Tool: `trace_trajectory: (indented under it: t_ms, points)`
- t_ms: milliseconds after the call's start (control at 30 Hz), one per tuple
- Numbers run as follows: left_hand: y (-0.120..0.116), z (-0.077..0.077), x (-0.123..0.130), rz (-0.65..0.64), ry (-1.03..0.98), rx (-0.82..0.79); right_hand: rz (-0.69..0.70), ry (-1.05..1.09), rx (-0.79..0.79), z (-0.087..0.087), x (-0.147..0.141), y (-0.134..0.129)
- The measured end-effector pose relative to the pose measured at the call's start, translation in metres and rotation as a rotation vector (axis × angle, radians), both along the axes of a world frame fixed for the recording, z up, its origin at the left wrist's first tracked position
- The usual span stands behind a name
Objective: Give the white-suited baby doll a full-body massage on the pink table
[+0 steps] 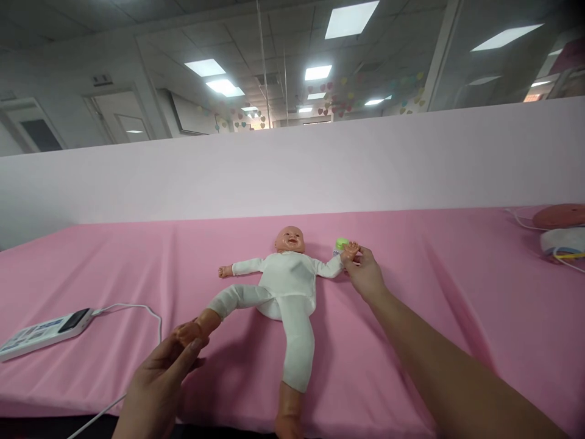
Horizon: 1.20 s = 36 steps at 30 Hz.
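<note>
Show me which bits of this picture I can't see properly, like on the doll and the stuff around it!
In the head view:
- doll: straight leg's foot cut off by the bottom edge; bent leg's foot partly covered by the left hand.
- green-topped container: partly behind the doll's arm and hand; label too small.
- white device: end cut off by the left edge; print too small and blurred.
- pinkish rounded thing: cut off by the right edge.

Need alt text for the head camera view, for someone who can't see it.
A baby doll in white lies face up on a pink cloth; the person's left hand holds one of its feet, the right hand one of its hands. A green-topped container sits beside the held doll hand, and a white power strip lies at left.
</note>
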State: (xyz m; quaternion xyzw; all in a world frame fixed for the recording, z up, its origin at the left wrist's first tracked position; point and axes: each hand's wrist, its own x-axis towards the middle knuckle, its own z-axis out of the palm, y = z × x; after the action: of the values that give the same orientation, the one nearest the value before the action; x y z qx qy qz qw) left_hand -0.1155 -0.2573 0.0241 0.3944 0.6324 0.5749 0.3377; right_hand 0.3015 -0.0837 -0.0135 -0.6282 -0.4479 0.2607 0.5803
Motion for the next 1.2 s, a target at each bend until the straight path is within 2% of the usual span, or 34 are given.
trace_trajectory:
  t_ms: [100, 200, 333, 433, 533, 667, 800, 933, 1033, 1100, 1200]
  points:
    - [0.001, 0.008, 0.012, -0.007, 0.03, 0.051, 0.015, -0.071, 0.17, 0.013, -0.017, -0.014]
    - [0.01, 0.019, 0.03, -0.045, 0.069, 0.13, 0.158, -0.175, 0.345, 0.022, -0.043, -0.032]
    - [0.037, 0.031, 0.056, -0.165, 0.135, 0.18, 0.338, -0.498, 0.425, 0.022, -0.07, -0.048]
    - [0.063, 0.031, 0.071, -0.255, 0.227, 0.161, 0.448, -0.722, 0.48, 0.018, -0.078, -0.052]
    - [0.085, 0.025, 0.08, -0.333, 0.275, 0.139, 0.496, -0.861, 0.508, 0.014, -0.079, -0.05]
    - [0.096, 0.024, 0.089, -0.377, 0.328, 0.123, 0.559, -0.938, 0.54, 0.013, -0.079, -0.047]
    - [0.083, 0.031, 0.088, -0.312, 0.411, 0.109, 0.529, -0.791, 0.495, 0.017, -0.073, -0.046]
    - [0.05, 0.033, 0.071, -0.235, 0.423, 0.121, 0.368, -0.471, 0.391, 0.021, -0.052, -0.039]
    - [0.019, 0.025, 0.053, -0.132, 0.354, 0.152, 0.21, -0.245, 0.268, 0.018, -0.025, -0.026]
    - [-0.001, 0.017, 0.041, -0.089, 0.307, 0.116, 0.054, -0.192, 0.134, 0.012, -0.005, -0.015]
    - [-0.027, -0.001, 0.026, -0.069, 0.271, 0.057, 0.009, -0.098, -0.005, 0.0, 0.019, -0.001]
